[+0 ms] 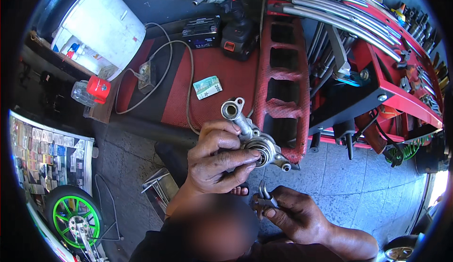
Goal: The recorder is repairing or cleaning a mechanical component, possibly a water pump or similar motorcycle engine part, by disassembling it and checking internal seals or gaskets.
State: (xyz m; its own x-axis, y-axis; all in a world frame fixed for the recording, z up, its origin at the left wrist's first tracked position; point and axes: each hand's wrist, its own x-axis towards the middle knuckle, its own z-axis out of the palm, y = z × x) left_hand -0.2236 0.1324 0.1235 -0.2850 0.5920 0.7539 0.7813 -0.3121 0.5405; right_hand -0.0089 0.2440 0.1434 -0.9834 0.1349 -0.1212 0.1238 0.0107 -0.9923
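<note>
In my left hand [212,163] is a silver cast-metal housing [244,126], held up over the front edge of the red and black bench. It has a tube-like end with a bolt ear at the top and a round bearing seat [262,150] lower down. My left fingertips press at that round opening. Below and to the right, my right hand [299,215] grips a small metal tool [267,201] with two curved prongs pointing up. The tool is apart from the housing, and its lower end is hidden by my fingers.
On the bench lie a banknote [207,88], a grey cable [192,68], a black battery [202,32] and a cordless impact wrench [238,33]. A white bucket [106,24] stands at the far left. A red tool cart [401,90] with wrenches flanks the right. A green-rimmed wheel [75,215] is lower left.
</note>
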